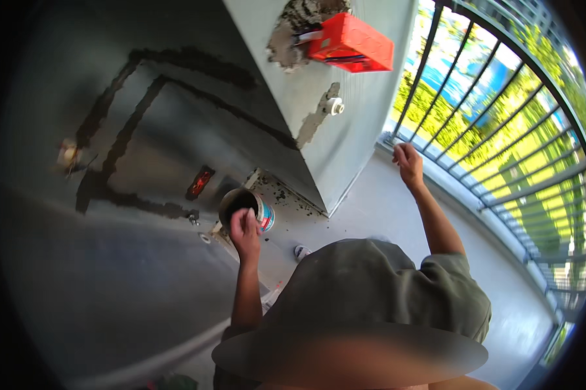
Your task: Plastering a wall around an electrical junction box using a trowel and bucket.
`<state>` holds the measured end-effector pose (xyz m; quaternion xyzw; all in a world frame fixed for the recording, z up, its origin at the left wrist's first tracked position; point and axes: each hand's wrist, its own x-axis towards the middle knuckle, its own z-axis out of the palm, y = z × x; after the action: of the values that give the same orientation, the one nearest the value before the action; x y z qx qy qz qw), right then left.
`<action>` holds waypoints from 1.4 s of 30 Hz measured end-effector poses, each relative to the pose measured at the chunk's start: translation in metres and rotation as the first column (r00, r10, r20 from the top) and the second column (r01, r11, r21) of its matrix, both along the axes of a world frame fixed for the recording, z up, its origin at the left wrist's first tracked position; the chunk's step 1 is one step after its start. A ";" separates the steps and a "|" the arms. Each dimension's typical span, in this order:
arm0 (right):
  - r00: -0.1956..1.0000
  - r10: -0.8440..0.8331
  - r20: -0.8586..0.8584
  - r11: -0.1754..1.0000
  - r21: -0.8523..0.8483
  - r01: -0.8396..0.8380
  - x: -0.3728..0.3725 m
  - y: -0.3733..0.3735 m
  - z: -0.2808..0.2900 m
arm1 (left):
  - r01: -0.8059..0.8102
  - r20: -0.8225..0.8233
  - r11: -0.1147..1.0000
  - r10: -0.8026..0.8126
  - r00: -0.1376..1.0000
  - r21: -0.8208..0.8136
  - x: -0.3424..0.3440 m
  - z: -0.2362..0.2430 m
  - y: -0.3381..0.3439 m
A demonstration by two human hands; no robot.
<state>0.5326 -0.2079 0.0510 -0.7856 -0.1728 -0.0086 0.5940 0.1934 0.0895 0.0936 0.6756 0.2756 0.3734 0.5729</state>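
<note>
The bucket [266, 216] was taken as the landmark: it stood at the foot of the grey wall, its mouth turned upward and dark inside, with a coloured label on its side. The left hand [245, 229] was held at the near side of its mouth, the fingers bent and bunched together; whether the rim was touched or anything was pinched could not be told. The right hand [408, 162] was raised well to the right of the bucket, near the foot of the barred railing [545, 77], with its fingers loosely curled inward (their tips were too small to be made out).

Just left of the bucket, a red recessed box [200, 182] was set in the wall, and farther left and up, dark bands [132, 123] were traced across the surface. Dark crumbs [283, 193] were strewn over the floor just to the bucket's right. Beyond it, on the pale pillar [345, 146], a white fitting [334, 106] was mounted, and a bright red-orange box [355, 40] was lodged in a broken patch above that. A shoe [301, 252] was glimpsed to the bucket's near right.
</note>
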 end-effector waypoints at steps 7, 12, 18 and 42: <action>0.701 0.307 0.644 0.915 0.002 -0.404 0.046 0.052 0.175 | -0.026 0.325 0.951 -0.079 0.943 0.307 0.135 0.127 -0.115; 0.468 0.286 0.837 0.921 -0.106 -0.374 0.049 0.083 0.238 | -0.210 0.327 0.865 0.057 0.943 0.455 0.182 0.191 -0.120; 0.346 0.199 0.917 0.952 -0.096 -0.292 0.064 0.092 0.268 | -0.246 0.201 0.749 0.152 0.968 0.615 0.197 0.231 -0.106; 0.431 0.436 0.790 0.891 -0.312 -0.329 0.106 0.114 0.323 | -0.151 0.145 -0.048 0.658 0.739 0.987 0.254 0.267 -0.112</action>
<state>0.6384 -0.0936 0.3735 -0.6526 -0.6112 -0.2428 0.3764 0.4477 -0.0220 0.3602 0.8115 0.2545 0.4725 -0.2312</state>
